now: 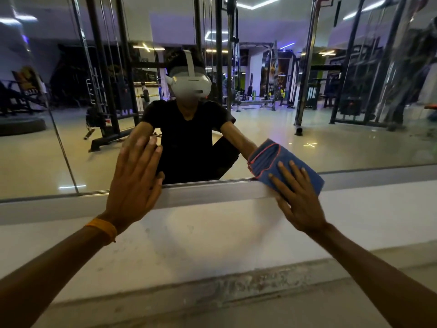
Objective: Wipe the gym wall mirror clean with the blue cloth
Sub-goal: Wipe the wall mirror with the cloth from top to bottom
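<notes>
The left grip [134, 181] rests open on the gym wall mirror [354, 138] while the right grip [300, 197], fingers straight, presses a folded red-edged blue cloth [267, 157] at its lower edge.

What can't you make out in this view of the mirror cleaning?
Head view, blue cloth: lower part hidden under the right hand.
Head view, mirror: top and sides cut off by the frame; glass behind the left hand hidden.
Head view, any smears on the glass: lost among reflections.
</notes>
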`<state>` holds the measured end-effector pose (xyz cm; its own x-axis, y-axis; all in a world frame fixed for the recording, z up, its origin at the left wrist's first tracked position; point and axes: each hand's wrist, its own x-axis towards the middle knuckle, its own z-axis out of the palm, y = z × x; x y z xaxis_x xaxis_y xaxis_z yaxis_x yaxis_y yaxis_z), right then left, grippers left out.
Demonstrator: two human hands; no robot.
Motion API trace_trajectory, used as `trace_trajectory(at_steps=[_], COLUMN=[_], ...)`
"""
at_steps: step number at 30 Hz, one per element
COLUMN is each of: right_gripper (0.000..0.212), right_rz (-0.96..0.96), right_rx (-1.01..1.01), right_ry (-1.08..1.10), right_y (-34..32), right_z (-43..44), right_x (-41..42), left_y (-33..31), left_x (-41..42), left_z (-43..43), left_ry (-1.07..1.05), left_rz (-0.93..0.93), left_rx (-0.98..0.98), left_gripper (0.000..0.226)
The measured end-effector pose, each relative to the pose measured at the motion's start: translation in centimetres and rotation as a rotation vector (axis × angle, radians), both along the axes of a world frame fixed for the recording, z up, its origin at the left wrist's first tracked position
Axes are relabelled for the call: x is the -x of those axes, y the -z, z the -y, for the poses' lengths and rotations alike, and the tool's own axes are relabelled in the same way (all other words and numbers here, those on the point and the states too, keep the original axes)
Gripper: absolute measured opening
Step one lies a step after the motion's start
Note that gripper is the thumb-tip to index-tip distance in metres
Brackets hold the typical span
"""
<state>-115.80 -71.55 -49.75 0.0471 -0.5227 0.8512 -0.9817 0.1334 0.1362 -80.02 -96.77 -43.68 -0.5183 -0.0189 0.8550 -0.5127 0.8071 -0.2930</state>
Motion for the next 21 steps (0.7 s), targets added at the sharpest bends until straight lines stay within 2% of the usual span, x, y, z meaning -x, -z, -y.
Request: trace_trajectory(at_steps=[3, 6, 8, 10, 12, 15, 16, 17, 20, 21], right_gripper=[0.065, 0.056, 0.053, 0.052, 0.054, 0.056, 0.057, 0.058, 0.057, 0.058], right_rz=[-0.057, -0.194, -0.207, -0.194, -0.084, 0.203, 0.203, 0.117, -0.325, -0.394], right_rx=[-0.006, -0.057, -0.032, 0.077, 0.232, 0.463, 0.475, 0.434, 0.185, 0.191], right_ry=[-0.081, -0.162, -0.149, -0.099, -0.025, 0.055, 0.066, 0.037, -0.064, -0.045], right_y=[-0.4, -2.7, -4.2, -5.9, -8.0, -11.9, -12.7, -13.3, -15.2, -16.4], right_z=[3.7, 6.6, 6.9, 6.5, 6.6, 8.9, 9.7, 10.3, 10.1, 9.9], right_x=[-4.4, -7.1, -6.6, -5.4, -4.3, -6.1, -7.6, -8.7, -8.4, -7.1], left_y=[1.0, 1.4, 1.4, 1.1, -0.1, -3.6, -4.9, -6.2, -9.8, -10.8], left_x=[1.0, 1.9, 1.8, 1.5, 1.5, 2.2, 2.5, 2.6, 2.9, 2.8], left_z=[0.0, -0.1, -0.4, -0.9, -1.1, -0.6, -0.4, -0.3, 0.2, 0.3], left_ry=[-0.015, -0.023, -0.017, 0.021, 0.040, -0.022, -0.041, -0.054, -0.064, -0.062], left_rz=[0.024, -0.014, -0.035, -0.067, -0.065, -0.066, -0.079, -0.093, -0.103, -0.102], left_rx=[0.023, 0.009, 0.003, -0.030, -0.030, 0.020, 0.012, 0.010, 0.040, 0.053], left_gripper=[0.067, 0.069, 0.068, 0.068, 0.069, 0.069, 0.070, 0.071, 0.072, 0.072])
